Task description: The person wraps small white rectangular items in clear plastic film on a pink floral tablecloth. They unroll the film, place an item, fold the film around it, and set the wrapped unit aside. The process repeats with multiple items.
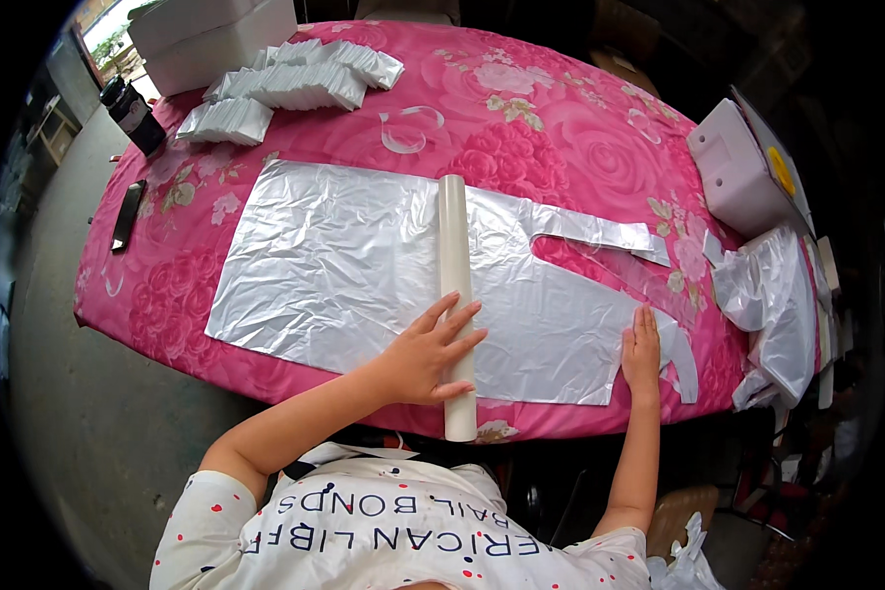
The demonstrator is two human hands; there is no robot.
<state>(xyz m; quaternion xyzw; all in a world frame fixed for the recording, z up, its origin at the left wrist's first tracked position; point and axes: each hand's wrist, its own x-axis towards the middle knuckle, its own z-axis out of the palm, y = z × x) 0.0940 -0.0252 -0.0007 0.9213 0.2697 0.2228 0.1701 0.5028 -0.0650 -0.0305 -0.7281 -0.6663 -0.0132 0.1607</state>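
Observation:
A thin, silvery-white plastic sheet [334, 261] lies spread across the table, wrinkled on its left half. Its right end has a curved cutout between two strap-like strips; whether it is a carrier bag or an apron I cannot tell. Across its middle lies a long off-white tube [452, 231], its near end reaching past the sheet's edge. My left hand [425, 349] rests on the tube's near part with fingers spread. My right hand [641, 354] lies flat, fingers together, on the sheet's right end near the lower strip.
Folded white plastic packs [305, 84] lie in rows at the far left, beside a white foam box [211, 39]. A dark bottle [133, 116] and a phone [128, 216] are on the left. A white box [742, 167] and crumpled clear plastic [772, 285] stand right, on the pink floral tablecloth [580, 147].

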